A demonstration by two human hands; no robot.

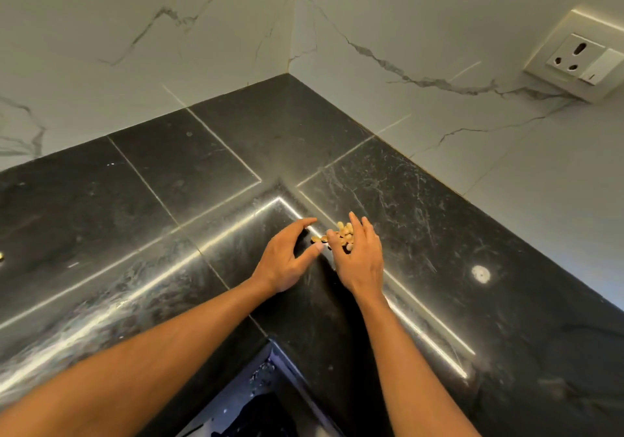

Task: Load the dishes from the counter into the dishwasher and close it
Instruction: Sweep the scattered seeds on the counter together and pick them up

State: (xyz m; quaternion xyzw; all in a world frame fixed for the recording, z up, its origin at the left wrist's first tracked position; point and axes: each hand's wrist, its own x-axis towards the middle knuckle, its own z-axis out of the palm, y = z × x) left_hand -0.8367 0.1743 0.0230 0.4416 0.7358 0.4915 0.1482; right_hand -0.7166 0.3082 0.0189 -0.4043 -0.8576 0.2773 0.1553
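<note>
A small pile of tan nuts or seeds lies on the black stone counter near its inner corner. My left hand rests on the counter just left of the pile, fingers spread and thumb pointing toward it. To the right of it, my right hand has its fingers apart, curled over the pile and touching it. No dishes show on the counter. Below the counter's front edge a dark opening is visible; I cannot tell whether it is the dishwasher.
White marble-patterned walls meet in a corner behind the L-shaped counter. A wall socket with a switch sits at the upper right. A round light reflection shines on the counter to the right.
</note>
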